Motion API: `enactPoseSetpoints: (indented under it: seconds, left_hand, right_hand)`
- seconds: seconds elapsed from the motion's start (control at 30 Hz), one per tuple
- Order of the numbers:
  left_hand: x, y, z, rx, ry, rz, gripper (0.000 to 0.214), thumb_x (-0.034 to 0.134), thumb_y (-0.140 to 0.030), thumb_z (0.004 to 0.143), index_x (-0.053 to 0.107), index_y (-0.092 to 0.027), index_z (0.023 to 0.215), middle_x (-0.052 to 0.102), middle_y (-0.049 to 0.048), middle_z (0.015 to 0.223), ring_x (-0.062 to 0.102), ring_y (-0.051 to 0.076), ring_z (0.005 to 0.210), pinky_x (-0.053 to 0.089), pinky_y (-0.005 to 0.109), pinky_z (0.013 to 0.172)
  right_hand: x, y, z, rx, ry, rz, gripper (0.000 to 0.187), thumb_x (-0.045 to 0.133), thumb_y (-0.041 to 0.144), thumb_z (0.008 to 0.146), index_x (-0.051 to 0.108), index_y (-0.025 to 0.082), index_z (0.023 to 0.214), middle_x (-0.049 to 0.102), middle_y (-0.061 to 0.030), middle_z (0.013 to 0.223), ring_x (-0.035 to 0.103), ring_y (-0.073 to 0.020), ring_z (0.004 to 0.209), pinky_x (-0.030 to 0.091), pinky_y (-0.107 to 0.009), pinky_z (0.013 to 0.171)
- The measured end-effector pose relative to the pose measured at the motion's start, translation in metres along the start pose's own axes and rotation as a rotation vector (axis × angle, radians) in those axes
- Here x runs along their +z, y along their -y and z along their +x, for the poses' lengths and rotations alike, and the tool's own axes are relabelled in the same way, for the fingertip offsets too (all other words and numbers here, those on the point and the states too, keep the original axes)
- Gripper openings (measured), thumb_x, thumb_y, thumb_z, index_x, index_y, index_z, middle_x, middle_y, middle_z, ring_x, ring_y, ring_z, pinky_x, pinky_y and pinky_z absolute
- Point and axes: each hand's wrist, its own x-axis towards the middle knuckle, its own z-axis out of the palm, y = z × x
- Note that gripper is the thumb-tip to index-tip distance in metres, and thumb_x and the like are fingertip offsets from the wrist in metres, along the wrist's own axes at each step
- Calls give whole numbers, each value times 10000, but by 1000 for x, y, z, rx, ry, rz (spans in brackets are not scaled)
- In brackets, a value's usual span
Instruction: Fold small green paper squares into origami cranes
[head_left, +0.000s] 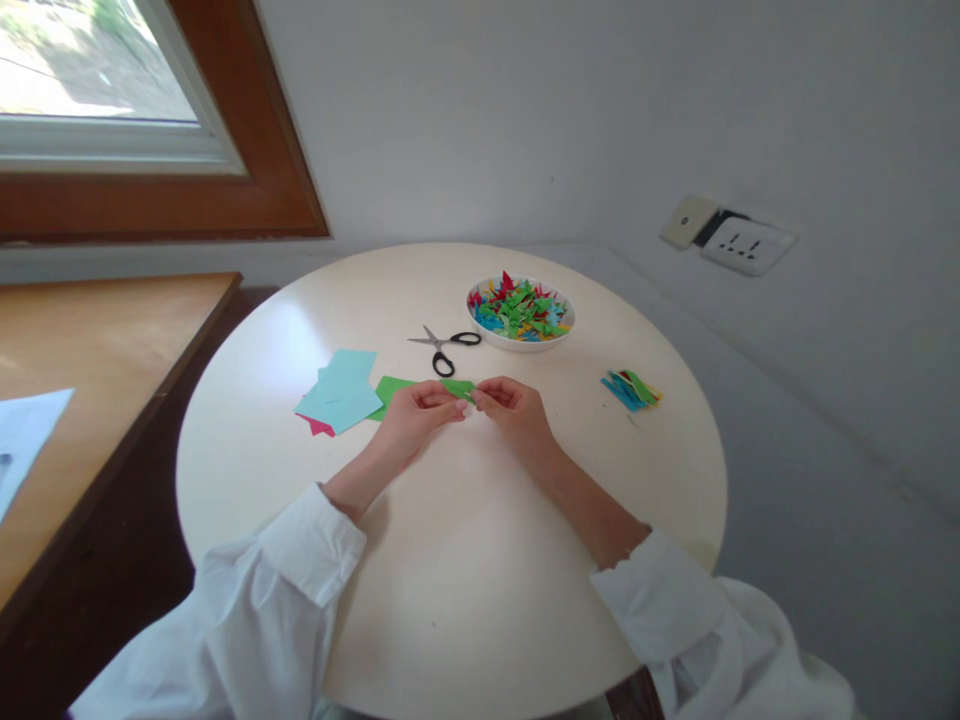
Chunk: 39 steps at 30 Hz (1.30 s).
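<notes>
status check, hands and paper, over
Left hand and right hand both pinching small green folded paper piece. Black-handled scissors just beyond, not touching. Nothing in the way.

- Scissors (pixel 445 346): black handles, silver blades.
- Folded paper (pixel 459 388), just in front of scissors: bright green.
- Sheets (pixel 341 395), left of scissors: pale turquoise over green, with a pink corner beneath.
- Bowl (pixel 517 345), right of scissors: white; pieces (pixel 521 310) inside are red, green, blue and yellow.
- Strips (pixel 631 390), far right of scissors: blue, green, yellow.
- Table (pixel 450 520): cream.
</notes>
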Motion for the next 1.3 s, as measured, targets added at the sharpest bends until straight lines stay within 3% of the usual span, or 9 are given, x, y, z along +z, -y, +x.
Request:
enactPoseSetpoints:
  seconds: [0.17,0.33,0.67,0.83,0.93,1.1,1.3]
  left_hand:
    - [2,-2,-1,-7,-22,-79,240,776,-227,515,623,-117,663,646,12,624,583,105,617,449,257,679]
    - [3,-4,-1,-13,-78,-89,240,757,-237,517,668,-101,693,663,34,677,572,105,626,441,255,673]
    - [3,0,0,34,-133,50,191,710,-253,547,656,-121,675,639,19,607,542,110,561,390,236,556]
    - [1,2,1,47,-137,70,204,707,-269,558,655,-119,687,641,22,623,548,112,566,403,237,561]
    - [0,0,1,12,-158,35,217,722,-259,534,653,-114,679,636,19,618,552,111,572,419,242,578]
    - [1,-4,2,-67,-118,-21,205,735,-238,506,657,-107,644,645,37,624,577,124,597,451,273,638]
    - [0,-4,2,-75,-74,-6,167,723,-216,514,681,-106,632,662,54,648,574,122,611,456,264,641]
  right_hand:
    - [4,2,-3,46,17,49,181,675,313,563,588,168,629,612,15,587,542,-114,560,432,-260,587]
    - [4,4,-7,36,72,-79,183,663,332,605,610,158,631,614,5,624,516,-107,551,399,-253,562]
    - [4,0,-8,-153,111,-274,151,625,321,657,622,170,647,667,-50,770,582,-168,719,409,-267,587]
    - [3,4,-10,-170,110,-351,182,661,321,642,566,175,589,632,-13,675,542,-133,610,394,-253,541]
    - [0,7,-10,-171,115,-289,192,685,291,627,527,185,604,571,32,596,520,-109,551,416,-249,543]
    - [-3,6,-10,-153,177,-115,198,690,265,622,612,205,793,619,26,695,596,-125,594,506,-289,605]
    - [-4,1,-10,-122,231,-80,126,662,291,658,672,205,750,666,7,770,593,-110,545,536,-289,566]
